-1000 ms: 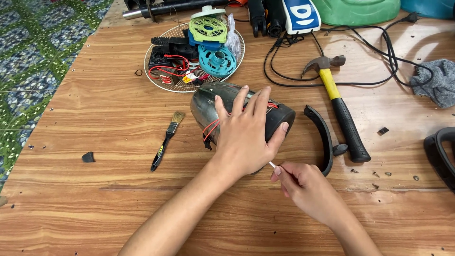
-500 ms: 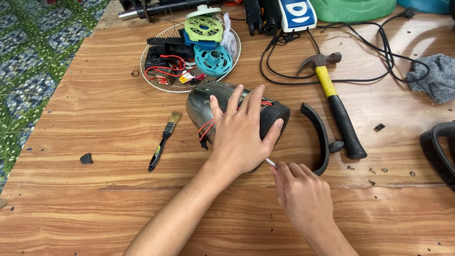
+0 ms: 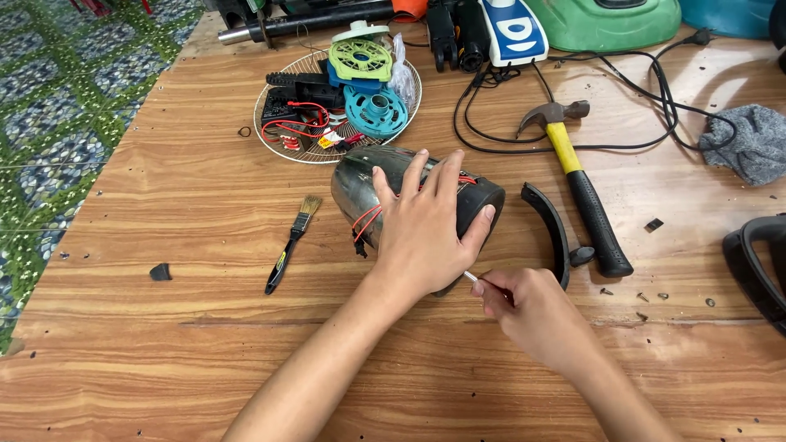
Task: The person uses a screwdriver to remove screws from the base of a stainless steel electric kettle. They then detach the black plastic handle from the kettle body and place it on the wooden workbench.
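Head view, from the grip outward: right hand (image 3: 536, 315) has its fingers pinched together on a thin silver-tipped tool (image 3: 473, 278), prob. a small screwdriver, tip aimed at the near end of a dark cylindrical motor housing with red wires (image 3: 360, 184); left hand (image 3: 430, 229) lies spread flat over the top of that housing, fingers apart, palm pressing it down, not curled round it; housing lies on its side near the middle of the wooden counter (image 3: 164, 360), just below a round white wire fan guard (image 3: 274, 143) used as a tray.

Step in hand, as I judge it: working a fastener or clip at the housing's near end w/ the tool while the other hand steadies it; it calls for keeping the tip seated and the body from rolling.

Around: curved black plastic strip (image 3: 550, 225) just right of the housing; yellow-and-black claw hammer (image 3: 585, 192) beside that; small black-handled paintbrush (image 3: 291, 245) to the left; loose screws (image 3: 647, 296) near the right hand; grey rag (image 3: 749, 143) and black cable (image 3: 655, 90) far right.

Labels etc.: tray holds a green plastic wheel (image 3: 360, 59), a teal one (image 3: 375, 110), a small yellow-white tag (image 3: 329, 141) on red wiring; blue-and-white rounded casing (image 3: 512, 29) w/ white lettering at the top edge; green shell (image 3: 606, 20) next to it.
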